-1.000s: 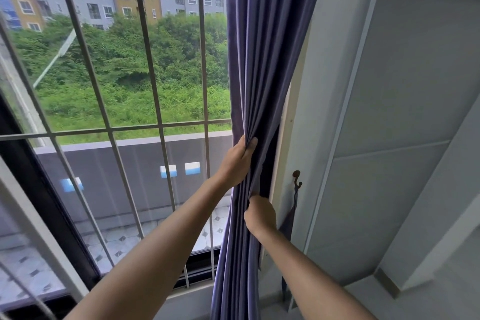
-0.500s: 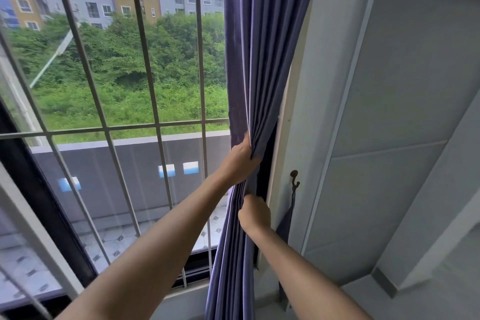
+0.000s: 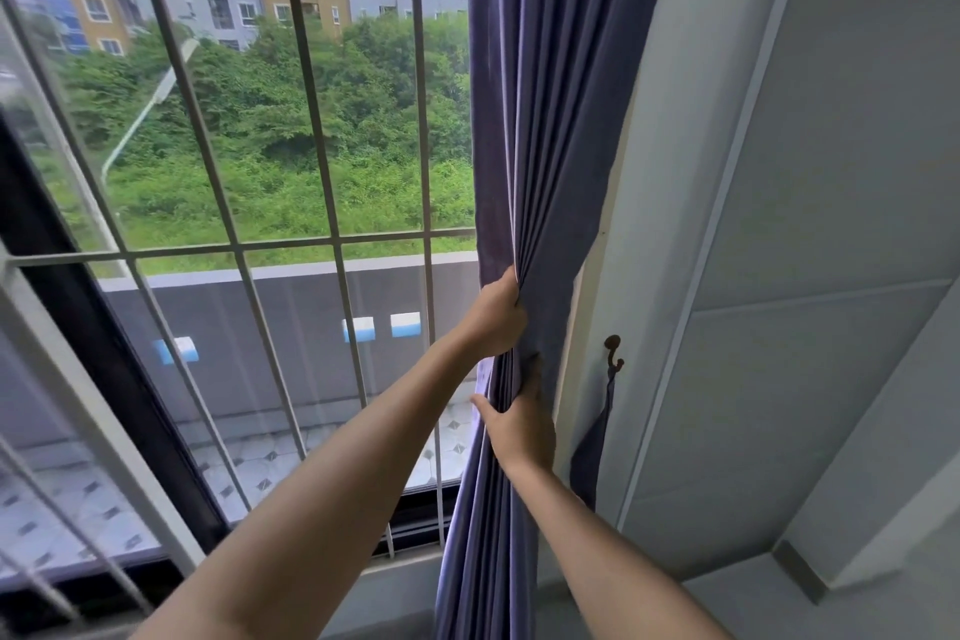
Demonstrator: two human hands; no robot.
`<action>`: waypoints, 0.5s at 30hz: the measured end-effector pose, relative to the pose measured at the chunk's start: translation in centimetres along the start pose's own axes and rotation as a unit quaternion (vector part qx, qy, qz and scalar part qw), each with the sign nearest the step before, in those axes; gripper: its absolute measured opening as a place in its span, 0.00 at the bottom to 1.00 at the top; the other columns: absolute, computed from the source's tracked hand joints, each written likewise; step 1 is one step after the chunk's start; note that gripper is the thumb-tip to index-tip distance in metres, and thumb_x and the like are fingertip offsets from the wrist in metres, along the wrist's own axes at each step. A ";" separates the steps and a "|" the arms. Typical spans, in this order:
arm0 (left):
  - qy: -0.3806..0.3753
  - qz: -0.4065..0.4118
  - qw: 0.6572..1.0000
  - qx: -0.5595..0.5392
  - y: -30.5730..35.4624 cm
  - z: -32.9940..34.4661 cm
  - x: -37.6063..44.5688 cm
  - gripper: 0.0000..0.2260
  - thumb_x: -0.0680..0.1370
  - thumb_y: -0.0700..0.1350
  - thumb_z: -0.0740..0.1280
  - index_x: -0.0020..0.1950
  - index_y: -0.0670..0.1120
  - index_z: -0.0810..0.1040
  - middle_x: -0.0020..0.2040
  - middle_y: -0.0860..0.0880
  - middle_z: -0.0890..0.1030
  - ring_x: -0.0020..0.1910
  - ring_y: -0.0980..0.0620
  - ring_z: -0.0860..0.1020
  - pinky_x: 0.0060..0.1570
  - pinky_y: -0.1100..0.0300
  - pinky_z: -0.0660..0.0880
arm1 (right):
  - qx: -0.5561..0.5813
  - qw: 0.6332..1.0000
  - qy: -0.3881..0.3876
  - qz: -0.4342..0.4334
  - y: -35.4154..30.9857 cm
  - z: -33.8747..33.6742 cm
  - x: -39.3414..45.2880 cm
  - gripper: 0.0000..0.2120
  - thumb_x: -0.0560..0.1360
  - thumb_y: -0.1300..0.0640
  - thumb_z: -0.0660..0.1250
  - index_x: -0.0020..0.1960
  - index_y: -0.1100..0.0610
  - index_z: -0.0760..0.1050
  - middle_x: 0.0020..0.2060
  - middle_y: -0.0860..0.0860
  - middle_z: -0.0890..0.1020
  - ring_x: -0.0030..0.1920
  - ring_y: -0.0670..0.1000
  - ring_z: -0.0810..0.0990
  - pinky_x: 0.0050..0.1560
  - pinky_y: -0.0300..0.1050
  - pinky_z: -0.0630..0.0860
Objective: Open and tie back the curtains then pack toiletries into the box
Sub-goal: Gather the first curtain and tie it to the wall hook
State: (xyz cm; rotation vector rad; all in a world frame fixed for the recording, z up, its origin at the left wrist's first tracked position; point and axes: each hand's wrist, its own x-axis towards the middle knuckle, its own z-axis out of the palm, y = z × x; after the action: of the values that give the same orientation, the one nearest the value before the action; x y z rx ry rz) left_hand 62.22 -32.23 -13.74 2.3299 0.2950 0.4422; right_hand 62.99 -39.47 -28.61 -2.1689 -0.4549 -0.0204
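A purple curtain [image 3: 550,120] hangs gathered in folds at the right edge of the window. My left hand [image 3: 496,320] grips the bunched fabric at about mid-height. Just below it, my right hand [image 3: 519,424] wraps around the gathered folds, thumb toward the window and fingers behind the cloth. A purple tieback strap [image 3: 592,452] hangs from a dark metal hook [image 3: 613,353] on the wall right of the curtain, apart from both hands. No box or toiletries are in view.
The window [image 3: 234,172] has a metal grille [image 3: 332,244] with vertical bars and one crossbar. A white wall [image 3: 675,224] and a grey panelled door or cabinet [image 3: 831,276] stand to the right. A ledge [image 3: 727,603] runs below them.
My right hand has shifted from a fist behind the fold to a wider wrap around the bunched curtain. My left hand keeps its grip and the folds are drawn tighter.
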 end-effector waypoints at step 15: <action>0.035 0.002 0.999 -0.011 0.6 1.0 -0.7 0.13 0.78 0.33 0.53 0.60 0.38 0.69 0.55 0.40 0.76 0.47 0.47 0.70 0.44 0.59 0.66 | -0.174 0.979 0.072 -0.075 2.5 0.6 -0.1 0.04 0.65 0.68 0.74 0.39 0.66 0.80 0.21 0.58 0.77 0.20 0.58 0.77 0.21 0.43 0.72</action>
State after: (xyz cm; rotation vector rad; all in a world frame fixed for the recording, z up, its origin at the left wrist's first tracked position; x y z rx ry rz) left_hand 62.05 -33.51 -14.15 2.2976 0.3166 0.5266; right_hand 63.67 -40.40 -30.94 -2.4478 -0.5644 -0.3636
